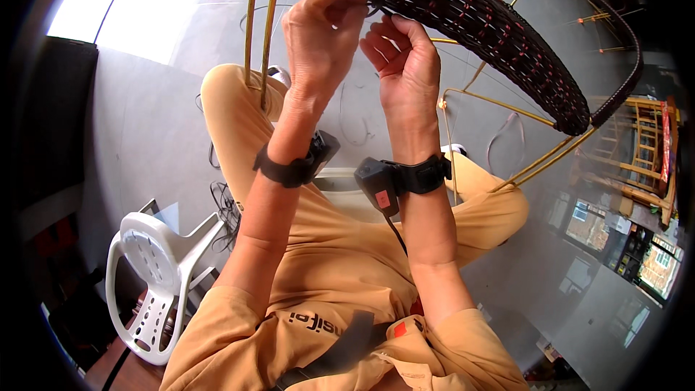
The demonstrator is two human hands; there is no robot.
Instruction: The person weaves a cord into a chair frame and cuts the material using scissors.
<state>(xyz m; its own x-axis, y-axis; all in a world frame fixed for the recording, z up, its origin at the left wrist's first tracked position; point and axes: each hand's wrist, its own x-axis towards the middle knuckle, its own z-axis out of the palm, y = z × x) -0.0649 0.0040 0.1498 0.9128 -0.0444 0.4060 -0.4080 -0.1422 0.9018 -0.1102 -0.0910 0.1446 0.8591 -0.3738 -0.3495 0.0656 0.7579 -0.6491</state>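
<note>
A dark brown woven wicker panel (463, 18) with red and pale flecks curves across the top, on a gold-coloured metal frame (269, 25). At its near edge my left hand (322, 40) is closed, with thumb and fingertips pinched on a thin dark weaving strand (373, 10). Just to the right, my right hand (405, 54) pinches the same strand between thumb and forefinger, its other fingers curled. The fingertips are partly hidden against the dark weave. Each wrist wears a black strap with a small box.
A white plastic chair (150, 253) stands at the lower left. Loose dark strands (226, 206) lie on the grey floor beside my leg. The frame's legs stand between and beside my knees. Wooden furniture (648, 148) is at the right.
</note>
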